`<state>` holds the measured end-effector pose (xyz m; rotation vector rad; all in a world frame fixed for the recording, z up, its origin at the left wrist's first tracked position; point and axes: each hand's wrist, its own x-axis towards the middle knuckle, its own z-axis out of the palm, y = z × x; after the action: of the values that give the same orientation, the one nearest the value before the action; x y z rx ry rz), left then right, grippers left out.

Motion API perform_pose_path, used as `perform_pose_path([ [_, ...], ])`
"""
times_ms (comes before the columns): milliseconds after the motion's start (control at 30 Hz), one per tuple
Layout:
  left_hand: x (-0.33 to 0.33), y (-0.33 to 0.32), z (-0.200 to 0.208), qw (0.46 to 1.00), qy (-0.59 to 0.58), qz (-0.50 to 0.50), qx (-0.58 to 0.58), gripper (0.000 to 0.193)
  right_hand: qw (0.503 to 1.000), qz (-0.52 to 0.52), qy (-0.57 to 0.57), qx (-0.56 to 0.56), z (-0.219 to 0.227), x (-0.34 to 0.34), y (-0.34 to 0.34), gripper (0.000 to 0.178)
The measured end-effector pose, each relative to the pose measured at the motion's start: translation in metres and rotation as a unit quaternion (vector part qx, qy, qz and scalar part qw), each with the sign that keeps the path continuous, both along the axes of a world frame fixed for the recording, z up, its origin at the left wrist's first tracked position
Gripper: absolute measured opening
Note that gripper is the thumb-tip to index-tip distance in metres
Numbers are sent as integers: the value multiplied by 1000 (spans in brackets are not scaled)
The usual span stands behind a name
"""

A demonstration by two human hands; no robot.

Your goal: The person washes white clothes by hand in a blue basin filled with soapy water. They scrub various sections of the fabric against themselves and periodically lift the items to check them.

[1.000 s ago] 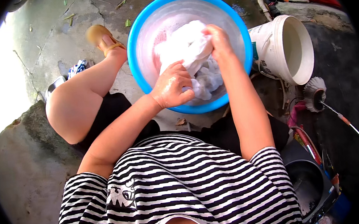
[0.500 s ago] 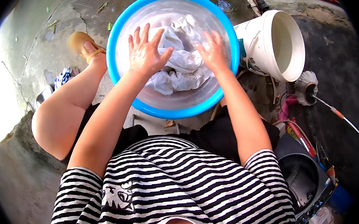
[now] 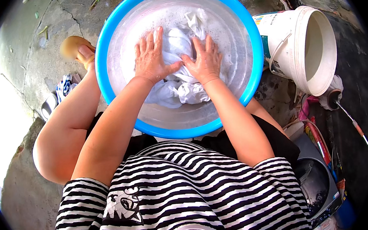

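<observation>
A wet white cloth garment [image 3: 175, 43] lies bunched in soapy water inside a wide basin with a blue rim [image 3: 103, 56]. My left hand [image 3: 150, 59] rests palm down on the cloth's left side, its fingers stretched out and the thumb pointing right. On the cloth's right side my right hand [image 3: 204, 62] lies flat with fingers spread, wet with suds. The two thumbs nearly meet over the middle of the cloth. Folds of the cloth show between the hands and below them, and the parts under the palms are hidden.
Right of the basin a white bucket [image 3: 295, 48] lies tipped on its side, its mouth facing right. A round brush head on a long handle [image 3: 348, 113] is beyond it. A dark pot [image 3: 312, 180] stands at the lower right. My sandalled foot [image 3: 79, 52] is left of the basin.
Both hands have come down onto the cloth, and the right hand has moved left toward the other. In the picture the basin appears larger, and the bucket sits farther right.
</observation>
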<state>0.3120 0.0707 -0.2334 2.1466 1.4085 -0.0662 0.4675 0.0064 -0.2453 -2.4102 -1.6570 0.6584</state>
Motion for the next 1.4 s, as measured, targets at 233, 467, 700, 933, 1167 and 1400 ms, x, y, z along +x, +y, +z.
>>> perform_pose_path([
  [233, 2, 3, 5, 998, 12, 37, -53, 109, 971, 89, 42, 220, 16, 5, 16, 40],
  [467, -1, 1, -2, 999, -8, 39, -7, 106, 967, 166, 22, 194, 12, -8, 27, 17],
  [700, -1, -2, -4, 999, -21, 49, 4, 104, 978, 121, 29, 168, 6, -13, 30, 11],
  [933, -3, -1, -5, 999, -24, 45, 4, 103, 977, 86, 101, 165, 14, -15, 28, 10],
  [1167, -3, -1, -2, 999, -16, 44, -7, 103, 929, -85, 227, 279, 48, 20, 62, 17],
  [1400, 0, 0, 0, 999, -22, 45, -8, 99, 863, -251, 231, 372, 104, 148, 175, 17],
])
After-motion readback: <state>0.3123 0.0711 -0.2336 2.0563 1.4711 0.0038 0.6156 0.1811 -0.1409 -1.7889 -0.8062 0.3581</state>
